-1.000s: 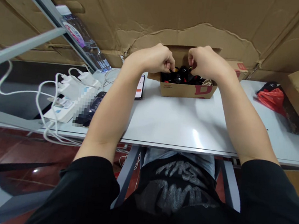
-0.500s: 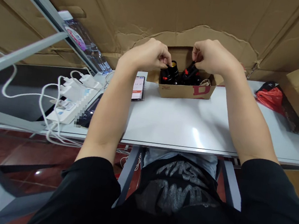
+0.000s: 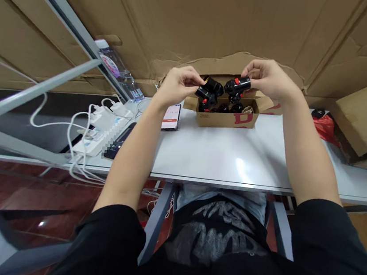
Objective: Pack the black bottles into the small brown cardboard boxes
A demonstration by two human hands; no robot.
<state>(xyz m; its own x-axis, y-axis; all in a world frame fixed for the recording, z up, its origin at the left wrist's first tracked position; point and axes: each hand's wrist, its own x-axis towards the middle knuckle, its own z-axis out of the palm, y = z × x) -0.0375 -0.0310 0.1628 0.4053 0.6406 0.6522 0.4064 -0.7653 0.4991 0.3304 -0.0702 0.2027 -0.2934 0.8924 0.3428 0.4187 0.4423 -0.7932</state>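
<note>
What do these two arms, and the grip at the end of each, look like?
Human. The left sleeve and right sleeve are black and short, ending near the elbows. Both forearms are bare, with no watch or cable visible on them. The left grip and right grip are ungloved hands; no ring shows.

My feed's got a white table [image 3: 207, 158] mid-frame: small carton [image 3: 219, 121] upper centre, lit phone [image 3: 171, 117] and power strip [image 3: 93, 145] left, bigger box [image 3: 356, 121] right.

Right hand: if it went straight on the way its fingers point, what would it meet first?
Leading with its red-marked black part, the right hand would probably first meet the black cylinder by the left hand; depth is unclear.
</note>
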